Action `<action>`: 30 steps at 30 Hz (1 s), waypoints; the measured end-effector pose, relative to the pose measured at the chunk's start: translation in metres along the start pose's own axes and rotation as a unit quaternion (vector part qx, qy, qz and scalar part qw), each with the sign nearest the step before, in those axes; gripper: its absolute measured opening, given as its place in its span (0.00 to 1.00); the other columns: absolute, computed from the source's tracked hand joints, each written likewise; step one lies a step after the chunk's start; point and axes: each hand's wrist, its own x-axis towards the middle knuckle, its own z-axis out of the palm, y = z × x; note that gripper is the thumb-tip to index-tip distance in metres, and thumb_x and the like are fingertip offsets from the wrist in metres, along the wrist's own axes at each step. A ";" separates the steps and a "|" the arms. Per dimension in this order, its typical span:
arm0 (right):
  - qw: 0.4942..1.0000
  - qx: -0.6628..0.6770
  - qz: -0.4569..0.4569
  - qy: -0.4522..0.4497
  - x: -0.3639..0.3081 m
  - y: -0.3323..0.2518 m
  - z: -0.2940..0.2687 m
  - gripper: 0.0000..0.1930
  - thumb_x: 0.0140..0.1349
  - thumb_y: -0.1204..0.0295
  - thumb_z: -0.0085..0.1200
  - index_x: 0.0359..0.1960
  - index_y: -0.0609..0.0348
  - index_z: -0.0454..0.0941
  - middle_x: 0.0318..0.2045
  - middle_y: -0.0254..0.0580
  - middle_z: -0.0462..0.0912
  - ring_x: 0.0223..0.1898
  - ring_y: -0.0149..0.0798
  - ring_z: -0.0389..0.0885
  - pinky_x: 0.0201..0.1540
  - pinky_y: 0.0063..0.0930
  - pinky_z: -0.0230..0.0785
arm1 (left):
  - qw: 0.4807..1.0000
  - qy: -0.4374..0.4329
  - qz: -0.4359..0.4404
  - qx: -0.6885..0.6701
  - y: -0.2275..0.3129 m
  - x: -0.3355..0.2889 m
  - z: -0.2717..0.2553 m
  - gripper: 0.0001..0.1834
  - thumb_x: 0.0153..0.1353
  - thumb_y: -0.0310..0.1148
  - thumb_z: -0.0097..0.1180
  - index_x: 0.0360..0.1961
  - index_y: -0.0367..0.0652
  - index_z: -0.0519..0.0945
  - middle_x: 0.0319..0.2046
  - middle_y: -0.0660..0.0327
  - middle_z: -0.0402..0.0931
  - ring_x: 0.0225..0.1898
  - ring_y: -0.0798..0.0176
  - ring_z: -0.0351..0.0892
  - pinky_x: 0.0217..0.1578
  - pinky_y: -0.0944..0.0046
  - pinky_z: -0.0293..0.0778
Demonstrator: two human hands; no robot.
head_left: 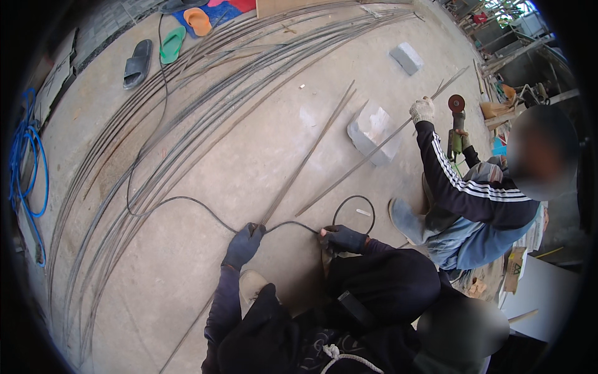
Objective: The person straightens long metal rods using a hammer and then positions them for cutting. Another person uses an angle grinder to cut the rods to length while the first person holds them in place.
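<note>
My left hand (244,244), in a dark glove, is closed around a thin black cable (198,202) that runs in from the left. Two thin steel rods (309,153) slant up and away from beside this hand; whether its fingers also touch them is hidden. The cable continues across a short gap to my right hand (342,239), also gloved, whose fingers are wrapped round it. Past that hand the cable curls into a loop on the concrete floor. My knees and dark clothing fill the area below both hands.
A co-worker (479,199) crouches at right, a gloved hand on another rod (374,153) across a pale block (374,133), the other on an angle grinder (457,128). Long rods (205,118) curve across the left. A smaller block (406,58), sandals (137,63) and blue hose (28,156) lie around.
</note>
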 end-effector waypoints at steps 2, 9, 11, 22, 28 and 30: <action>0.989 0.107 -0.055 0.085 -0.001 -0.016 -0.018 0.24 0.74 0.47 0.50 0.54 0.57 0.73 0.38 0.35 0.81 0.35 0.33 0.82 0.36 0.31 0.77 | 0.998 -0.021 -0.040 -0.048 0.008 -0.001 -0.007 0.25 0.72 0.55 0.49 0.45 0.40 0.79 0.28 0.58 0.79 0.27 0.60 0.78 0.33 0.57 0.74; 0.880 0.408 -0.222 0.102 0.027 -0.091 -0.069 0.20 0.76 0.46 0.45 0.43 0.49 0.74 0.33 0.35 0.81 0.36 0.41 0.81 0.48 0.46 0.74 | 0.990 -0.077 -0.107 -0.057 0.042 -0.014 -0.018 0.28 0.75 0.57 0.43 0.49 0.41 0.79 0.26 0.63 0.75 0.24 0.69 0.73 0.28 0.65 0.73; 0.854 0.444 -0.269 -0.044 0.034 -0.099 -0.068 0.20 0.77 0.47 0.44 0.37 0.48 0.75 0.30 0.35 0.80 0.35 0.42 0.81 0.48 0.49 0.73 | 0.990 -0.085 -0.096 -0.066 0.044 -0.014 -0.022 0.28 0.75 0.57 0.43 0.50 0.41 0.79 0.27 0.62 0.76 0.24 0.69 0.73 0.28 0.66 0.74; 0.857 0.452 -0.195 -0.152 0.014 -0.087 0.016 0.19 0.77 0.50 0.45 0.33 0.47 0.74 0.33 0.34 0.79 0.40 0.41 0.79 0.54 0.45 0.73 | 0.961 -0.210 -0.015 0.180 0.065 -0.011 -0.043 0.33 0.76 0.60 0.37 0.52 0.39 0.79 0.34 0.56 0.81 0.38 0.58 0.80 0.45 0.56 0.76; 0.833 0.463 -0.149 -0.264 0.027 -0.048 0.057 0.20 0.78 0.49 0.42 0.37 0.49 0.77 0.38 0.32 0.80 0.51 0.43 0.81 0.62 0.47 0.71 | 0.937 -0.210 0.046 0.275 0.093 -0.034 -0.057 0.29 0.73 0.58 0.46 0.54 0.43 0.80 0.40 0.47 0.84 0.46 0.46 0.84 0.47 0.52 0.76; 0.827 0.464 -0.156 -0.276 0.034 -0.043 0.065 0.20 0.78 0.48 0.42 0.37 0.48 0.77 0.39 0.32 0.80 0.53 0.43 0.80 0.63 0.46 0.69 | 0.951 -0.199 0.044 0.233 0.094 -0.041 -0.058 0.28 0.72 0.56 0.51 0.56 0.42 0.80 0.42 0.46 0.84 0.47 0.47 0.84 0.48 0.53 0.76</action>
